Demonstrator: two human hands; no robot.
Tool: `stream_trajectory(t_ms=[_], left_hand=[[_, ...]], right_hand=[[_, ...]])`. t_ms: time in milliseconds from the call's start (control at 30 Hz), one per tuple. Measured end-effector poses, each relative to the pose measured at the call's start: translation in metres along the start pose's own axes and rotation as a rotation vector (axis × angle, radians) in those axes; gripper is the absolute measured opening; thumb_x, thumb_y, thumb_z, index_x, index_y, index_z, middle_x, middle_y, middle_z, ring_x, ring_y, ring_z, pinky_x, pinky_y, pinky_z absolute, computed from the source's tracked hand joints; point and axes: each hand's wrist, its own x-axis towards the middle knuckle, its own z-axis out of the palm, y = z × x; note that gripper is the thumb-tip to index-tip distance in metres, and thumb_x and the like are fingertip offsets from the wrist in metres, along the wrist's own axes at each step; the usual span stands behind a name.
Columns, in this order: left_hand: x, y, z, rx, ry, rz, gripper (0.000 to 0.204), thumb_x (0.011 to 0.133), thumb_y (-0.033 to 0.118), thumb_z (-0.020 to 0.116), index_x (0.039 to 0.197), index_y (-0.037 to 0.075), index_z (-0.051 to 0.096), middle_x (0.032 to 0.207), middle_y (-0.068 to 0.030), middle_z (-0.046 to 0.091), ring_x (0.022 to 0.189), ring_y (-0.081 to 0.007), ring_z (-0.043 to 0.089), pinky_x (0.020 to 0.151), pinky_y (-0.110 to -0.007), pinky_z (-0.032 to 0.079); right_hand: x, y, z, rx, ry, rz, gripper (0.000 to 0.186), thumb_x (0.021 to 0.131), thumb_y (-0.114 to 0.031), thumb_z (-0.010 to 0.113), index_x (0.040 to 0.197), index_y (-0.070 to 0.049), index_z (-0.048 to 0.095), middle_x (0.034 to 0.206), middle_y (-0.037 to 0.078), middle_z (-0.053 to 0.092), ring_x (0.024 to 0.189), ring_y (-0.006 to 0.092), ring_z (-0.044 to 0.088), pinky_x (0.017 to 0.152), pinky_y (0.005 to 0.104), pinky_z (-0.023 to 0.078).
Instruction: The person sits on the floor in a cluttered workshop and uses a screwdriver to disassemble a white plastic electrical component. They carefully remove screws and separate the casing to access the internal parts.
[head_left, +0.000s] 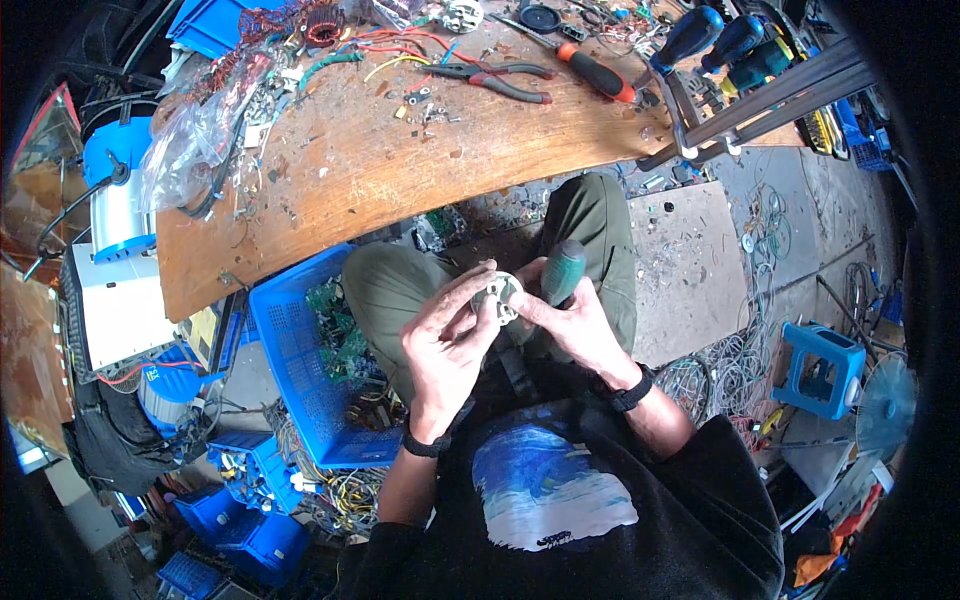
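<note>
Over my lap, my left hand pinches a small round whitish part with openings in it, thumb and fingers around its edge. My right hand is closed around a green-handled screwdriver. The handle's butt points up and away from me; its shaft is hidden from sight. The right thumb presses on the right side of the round part, so both hands touch it. What the round part belongs to cannot be made out.
Ahead, a wooden table bears pliers, an orange-and-black screwdriver, wires and scraps. Several screwdrivers stand in a metal rack at right. A blue crate of circuit boards stands left of my legs. Cable heaps and a blue stool are on the right.
</note>
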Motion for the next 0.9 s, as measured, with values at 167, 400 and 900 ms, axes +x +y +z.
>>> stream_trajectory(t_ms=[167,400,900], left_hand=[[-0.002,0.007,0.002,0.296,0.01,0.142,0.033,0.087,0.004,0.075,0.119,0.006,0.07,0.116,-0.0103,0.074,0.096,-0.0189,0.074,0.068,-0.029,0.06],[-0.003,0.011,0.005,0.35,-0.032,0.167,0.035,0.089,0.004,0.074,0.123,0.006,0.066,0.117,-0.0115,0.073,0.095,-0.0195,0.074,0.07,-0.029,0.061],[-0.001,0.013,0.005,0.187,-0.059,-0.008,0.03,0.087,0.002,0.074,0.117,0.004,0.069,0.127,-0.0142,0.069,0.108,-0.0203,0.07,0.081,-0.031,0.061]], right_hand=[[-0.005,0.001,0.004,-0.104,0.045,-0.042,0.026,0.096,-0.019,0.071,0.113,0.0,0.065,0.092,0.001,0.067,0.08,0.0084,0.059,0.07,0.0256,0.049],[-0.007,0.007,0.004,-0.18,0.1,-0.143,0.02,0.095,-0.019,0.07,0.101,0.0,0.065,0.078,0.0,0.061,0.073,0.0078,0.052,0.066,0.0278,0.047],[0.0,-0.003,-0.003,-0.142,-0.012,-0.079,0.039,0.086,-0.02,0.079,0.116,0.0,0.062,0.105,0.004,0.066,0.096,0.0127,0.059,0.089,0.031,0.049]])
